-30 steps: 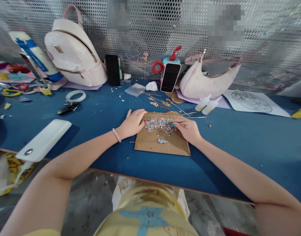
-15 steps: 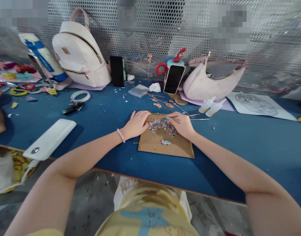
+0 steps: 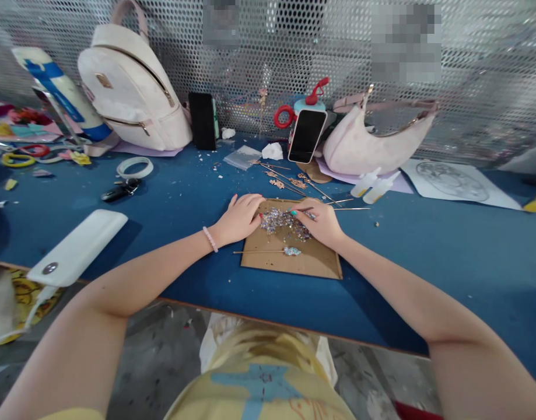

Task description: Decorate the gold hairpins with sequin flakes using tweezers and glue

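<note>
Your right hand (image 3: 322, 223) had shifted inward over the beads (image 3: 275, 220), pinching a thin tool (image 3: 304, 209), perhaps for fine control, while your left hand (image 3: 238, 220) lay open on the cardboard (image 3: 294, 266), seemingly steadying it, the beaded stick (image 3: 291, 251) resting nearer you.

A pale backpack (image 3: 130, 96) and a handbag (image 3: 372, 144) stand before the mesh panel (image 3: 294, 41), a white-edged phone (image 3: 307, 136) propped between them. A tape roll (image 3: 136, 174) lies beside what may be a key fob (image 3: 115, 192).
</note>
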### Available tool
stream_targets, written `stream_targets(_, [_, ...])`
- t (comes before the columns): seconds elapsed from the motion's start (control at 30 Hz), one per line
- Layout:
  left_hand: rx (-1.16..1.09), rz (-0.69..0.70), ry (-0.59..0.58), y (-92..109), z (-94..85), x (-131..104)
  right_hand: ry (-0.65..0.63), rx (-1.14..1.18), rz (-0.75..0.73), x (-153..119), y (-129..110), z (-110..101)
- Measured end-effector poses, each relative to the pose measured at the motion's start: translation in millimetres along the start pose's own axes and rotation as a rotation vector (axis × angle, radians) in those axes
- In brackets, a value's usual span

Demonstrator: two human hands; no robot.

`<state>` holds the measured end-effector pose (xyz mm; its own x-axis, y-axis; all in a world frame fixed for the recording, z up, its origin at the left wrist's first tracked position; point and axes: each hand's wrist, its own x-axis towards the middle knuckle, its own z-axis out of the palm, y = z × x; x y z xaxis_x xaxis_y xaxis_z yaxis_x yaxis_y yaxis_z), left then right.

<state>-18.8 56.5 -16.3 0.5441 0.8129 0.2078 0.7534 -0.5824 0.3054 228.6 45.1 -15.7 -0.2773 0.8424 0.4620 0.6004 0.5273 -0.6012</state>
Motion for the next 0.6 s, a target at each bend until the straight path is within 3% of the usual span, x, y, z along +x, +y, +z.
stream_targets(0.6, [0.009,0.001,-0.001,-1.1,1.1,0.2,-0.017,0.008,-0.068,-0.6,-2.5,0.3])
